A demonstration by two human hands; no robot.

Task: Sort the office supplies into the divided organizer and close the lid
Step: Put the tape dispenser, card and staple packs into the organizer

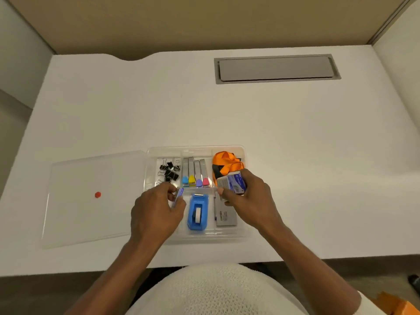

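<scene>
While both hands are over the clear organizer, 2 small packs are being dealt with at once, so the step in hand looks like the last bit of sorting. The left hand is pinched on a slim blue-labelled item over the front-left compartment; exactly what it is can't be told. The right hand is closed around a small blue-and-white box, held at the divider between the back-right and front-right sections.

To do this well, each pack should probably be lowered flat into its own section, not left propped on a divider, otherwise the lid likely won't shut flush. The box is best laid beside the grey pack if there's room, since the back-right section is pretty full already.

What's in there:
- back-left: a pile of black binder clips
- back-middle: 4 metal strips with coloured ends in blue, yellow, purple and pink, side by side
- back-right: an orange lanyard, bunched up
- front-middle: a blue tape dispenser
- front-right: the grey pack, lying flat

The lid is folded open flat on the white surface to the left, with a red dot on it. It's not yet closed.
</scene>
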